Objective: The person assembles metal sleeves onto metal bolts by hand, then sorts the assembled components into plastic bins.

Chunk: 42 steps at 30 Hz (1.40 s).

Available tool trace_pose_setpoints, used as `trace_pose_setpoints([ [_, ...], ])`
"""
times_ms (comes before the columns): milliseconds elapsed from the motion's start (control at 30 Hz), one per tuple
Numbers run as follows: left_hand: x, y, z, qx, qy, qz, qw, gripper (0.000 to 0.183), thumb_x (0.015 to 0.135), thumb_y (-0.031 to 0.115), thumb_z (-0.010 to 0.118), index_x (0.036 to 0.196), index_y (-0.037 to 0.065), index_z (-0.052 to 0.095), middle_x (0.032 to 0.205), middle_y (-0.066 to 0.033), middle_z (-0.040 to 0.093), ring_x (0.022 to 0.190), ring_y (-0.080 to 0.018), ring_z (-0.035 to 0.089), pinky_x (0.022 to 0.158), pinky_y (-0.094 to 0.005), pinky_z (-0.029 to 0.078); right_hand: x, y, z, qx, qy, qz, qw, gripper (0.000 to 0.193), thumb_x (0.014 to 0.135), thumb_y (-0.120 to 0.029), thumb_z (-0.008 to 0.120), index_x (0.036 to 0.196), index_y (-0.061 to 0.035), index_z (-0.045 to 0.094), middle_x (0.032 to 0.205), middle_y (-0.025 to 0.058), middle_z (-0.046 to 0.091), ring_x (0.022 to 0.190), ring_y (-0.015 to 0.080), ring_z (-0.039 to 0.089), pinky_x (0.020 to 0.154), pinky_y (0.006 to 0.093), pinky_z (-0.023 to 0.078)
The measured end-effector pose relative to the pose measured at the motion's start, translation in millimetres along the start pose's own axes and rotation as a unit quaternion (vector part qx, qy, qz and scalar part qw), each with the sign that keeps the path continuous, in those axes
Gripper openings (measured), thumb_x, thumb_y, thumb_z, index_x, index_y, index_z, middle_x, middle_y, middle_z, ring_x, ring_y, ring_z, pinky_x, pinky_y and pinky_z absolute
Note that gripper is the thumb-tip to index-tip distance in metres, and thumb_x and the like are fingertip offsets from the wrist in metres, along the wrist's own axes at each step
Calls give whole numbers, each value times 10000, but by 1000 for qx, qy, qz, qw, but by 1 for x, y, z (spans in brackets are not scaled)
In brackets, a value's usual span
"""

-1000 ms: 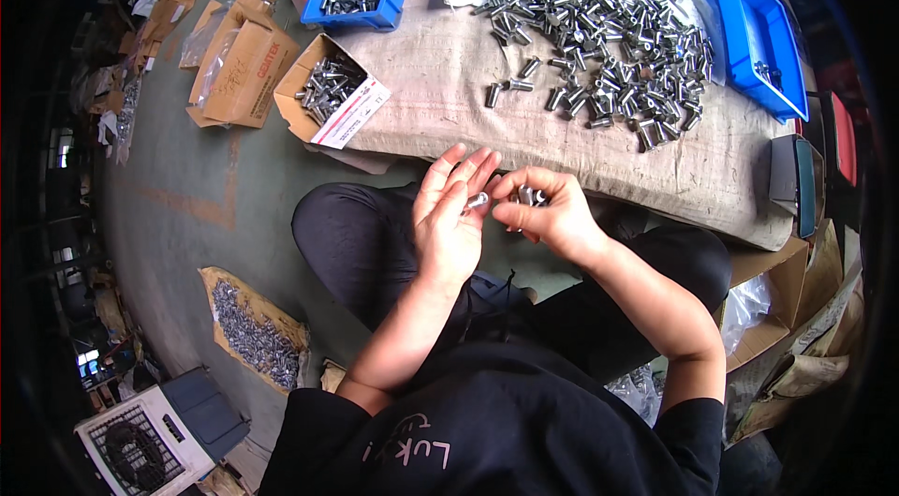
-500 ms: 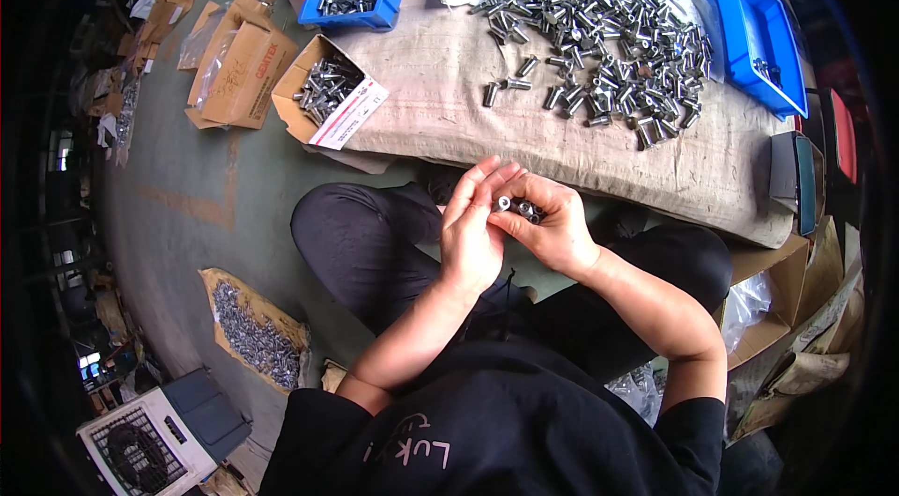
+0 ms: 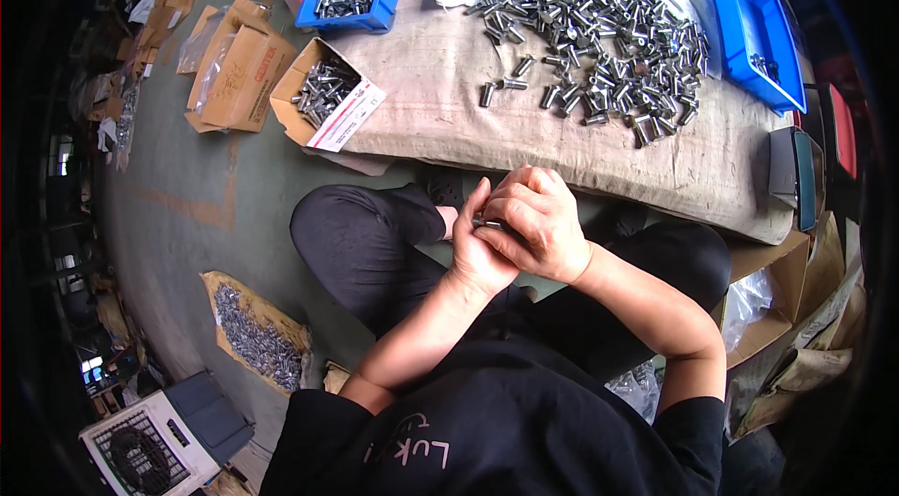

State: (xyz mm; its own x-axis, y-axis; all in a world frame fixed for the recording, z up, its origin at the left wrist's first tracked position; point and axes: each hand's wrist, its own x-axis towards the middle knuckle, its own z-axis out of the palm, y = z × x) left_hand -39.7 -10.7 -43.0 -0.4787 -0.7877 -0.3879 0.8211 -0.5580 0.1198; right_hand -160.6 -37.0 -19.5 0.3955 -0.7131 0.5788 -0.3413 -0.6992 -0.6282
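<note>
Over my lap, my left hand (image 3: 476,257) and my right hand (image 3: 545,226) are pressed together, both with curled fingers. Between them a few small metal sleeves (image 3: 487,223) are enclosed; only a bit of shiny metal shows, so how many there are is hidden. The right fingers fold over the top, while the left palm cups from the side with its thumb upright. Beyond my hands, a big loose pile of similar short metal sleeves (image 3: 599,37) lies on a cloth-covered table (image 3: 421,121).
At the table's left stand a full blue bin (image 3: 382,18) and a cardboard box (image 3: 292,112) of sleeves. Another blue bin (image 3: 749,46), holding a few parts, is at the right. An open carton (image 3: 245,74), a parts-covered sheet (image 3: 257,332) and a fan unit (image 3: 154,444) are on the floor.
My hands have closed together, covering the sleeve ends that showed between my fingers. The left fingers, raised before, are now behind the right hand.
</note>
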Motion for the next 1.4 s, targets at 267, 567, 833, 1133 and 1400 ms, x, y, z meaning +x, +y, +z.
trace_pose_setpoints([
  [267, 4, 2, -2, 38, 33, 0, 999, 411, 871, 393, 430, 1042, 31, 522, 967, -67, 569, 953, -193, 530, 876, -331, 406, -4, -2, 4, 82, 0, 8, 997, 236, 660, -182, 695, 805, -46, 567, 740, 56, 583, 707, 226, 557, 630, 335, 428],
  [567, 1, 14, -7, 45, 72, -96, 992, 267, 839, 365, 538, 724, 126, 505, 608, 5, 444, 428, -107, 384, 342, -200, 249, 3, 2, -10, 428, 89, 409, 801, 94, 815, -101, 603, 850, -19, 574, 708, -8, 574, 598, 40, 493, 543, 191, 417],
  [833, -9, 38, -1, 152, 96, -49, 983, 257, 871, 335, 506, 799, 91, 539, 622, -19, 484, 464, -121, 447, 369, -212, 311, -12, 11, -1, 513, 18, 471, 717, 184, 840, -142, 569, 952, 0, 603, 737, 46, 616, 591, 85, 513, 549, 202, 418],
  [1133, -15, 33, 12, 345, 116, 79, 928, 211, 830, 156, 591, 985, 16, 562, 718, -68, 584, 476, -102, 525, 362, -179, 340, -13, 6, -1, 356, 42, 424, 832, 180, 836, -168, 590, 919, -10, 618, 681, -20, 577, 578, 30, 451, 524, 187, 386],
  [1400, -15, 29, 10, 362, 104, 120, 919, 209, 803, 117, 618, 966, -4, 567, 703, -67, 580, 480, -96, 529, 371, -181, 352, -8, 11, -12, 322, -70, 521, 787, 226, 847, -221, 578, 846, 3, 610, 668, -13, 576, 561, 25, 439, 484, 190, 357],
])
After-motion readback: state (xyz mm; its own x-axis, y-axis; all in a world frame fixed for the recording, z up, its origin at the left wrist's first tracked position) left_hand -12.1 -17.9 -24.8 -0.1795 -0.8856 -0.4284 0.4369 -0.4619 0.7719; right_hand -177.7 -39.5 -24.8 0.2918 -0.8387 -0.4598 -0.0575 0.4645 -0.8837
